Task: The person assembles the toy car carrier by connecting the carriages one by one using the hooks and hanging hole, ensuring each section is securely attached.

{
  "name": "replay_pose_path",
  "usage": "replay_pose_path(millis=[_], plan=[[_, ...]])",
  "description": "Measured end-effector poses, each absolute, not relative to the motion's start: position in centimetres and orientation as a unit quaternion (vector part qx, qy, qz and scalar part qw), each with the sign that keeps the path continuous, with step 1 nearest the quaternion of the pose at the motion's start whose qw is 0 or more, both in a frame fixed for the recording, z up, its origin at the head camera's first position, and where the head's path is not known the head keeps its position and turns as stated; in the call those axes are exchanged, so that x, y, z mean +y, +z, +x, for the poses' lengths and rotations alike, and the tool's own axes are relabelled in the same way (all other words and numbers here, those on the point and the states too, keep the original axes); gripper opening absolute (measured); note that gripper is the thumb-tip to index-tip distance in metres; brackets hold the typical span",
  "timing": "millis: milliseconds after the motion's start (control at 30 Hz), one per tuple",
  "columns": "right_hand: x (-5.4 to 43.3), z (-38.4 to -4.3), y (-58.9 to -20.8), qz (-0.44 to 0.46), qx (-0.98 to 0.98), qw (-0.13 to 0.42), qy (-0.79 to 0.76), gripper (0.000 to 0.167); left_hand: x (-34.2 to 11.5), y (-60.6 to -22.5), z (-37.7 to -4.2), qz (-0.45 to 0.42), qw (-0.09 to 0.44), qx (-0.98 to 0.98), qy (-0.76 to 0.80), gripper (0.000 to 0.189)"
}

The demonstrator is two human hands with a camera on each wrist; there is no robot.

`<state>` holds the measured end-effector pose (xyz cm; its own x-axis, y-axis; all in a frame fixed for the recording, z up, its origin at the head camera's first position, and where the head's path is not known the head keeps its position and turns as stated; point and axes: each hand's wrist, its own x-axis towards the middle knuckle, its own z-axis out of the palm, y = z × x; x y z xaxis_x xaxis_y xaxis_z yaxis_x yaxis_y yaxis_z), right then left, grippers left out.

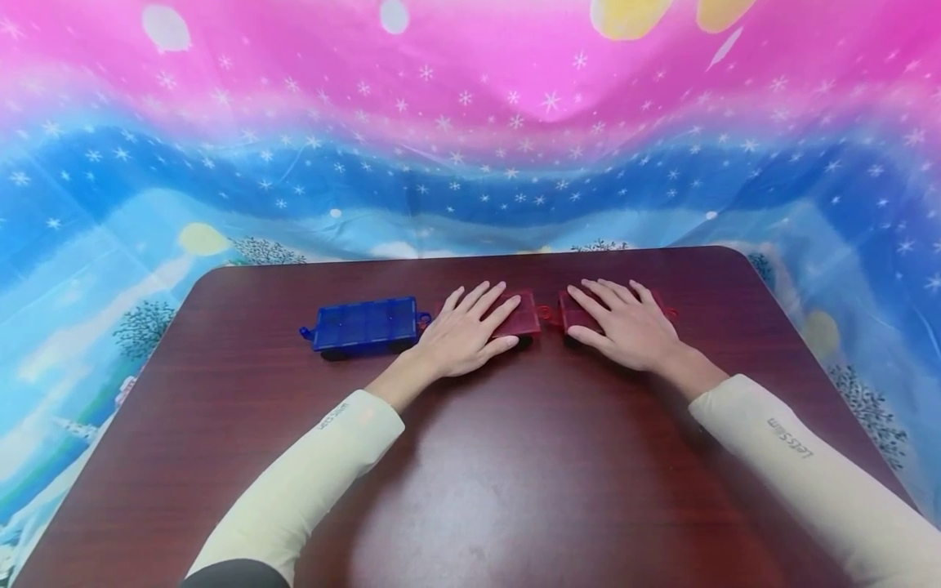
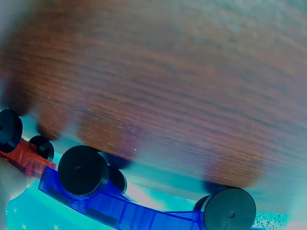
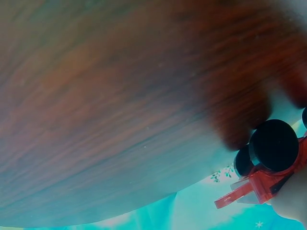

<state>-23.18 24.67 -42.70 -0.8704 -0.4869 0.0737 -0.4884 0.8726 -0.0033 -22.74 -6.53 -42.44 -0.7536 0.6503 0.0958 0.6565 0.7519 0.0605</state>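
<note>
Three translucent toy train cars stand in a row on the dark wooden table. The blue car [image 1: 366,322] is at the left; its black wheels show upside down in the left wrist view, beside part of a red car [image 2: 33,160]. My left hand [image 1: 465,331] lies with spread, straight fingers over the middle red car [image 1: 524,314], covering its left part. Flat on the right red car [image 1: 568,306] rests my right hand [image 1: 625,325], hiding most of it. A red hook [image 3: 240,191] sticks out past its wheels in the right wrist view.
The brown table [image 1: 470,457] has rounded far corners, and its far edge runs just behind the cars. A pink and blue snowflake-patterned cloth [image 1: 470,147] hangs around it. Red hooks [image 1: 545,313] sit between the two red cars.
</note>
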Motion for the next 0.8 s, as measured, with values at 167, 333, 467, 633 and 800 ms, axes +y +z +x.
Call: replay_pose_path(millis=[167, 333, 467, 633, 800], plan=[[24.61, -23.17, -42.62, 0.25, -0.968, 0.033, 0.008, 0.08, -6.52, -42.46, -22.78, -0.35, 0.037, -0.935, -0.045, 0.07], [24.45, -23.06, -42.57, 0.249, -0.968, 0.03, 0.007, 0.081, -6.45, -42.58, -22.8, -0.349, 0.037, -0.935, -0.045, 0.07], [24.41, -22.95, -42.47, 0.247, -0.969, 0.028, 0.005, 0.081, -6.38, -42.57, -22.81, -0.348, 0.037, -0.936, -0.043, 0.07], [24.28, -22.95, -42.39, 0.247, -0.968, 0.03, 0.008, 0.081, -6.35, -42.54, -22.82, -0.345, 0.038, -0.937, -0.047, 0.07], [24.1, -22.95, -42.33, 0.246, -0.969, 0.025, 0.01, 0.081, -6.37, -42.5, -22.75, -0.345, 0.037, -0.937, -0.046, 0.07]])
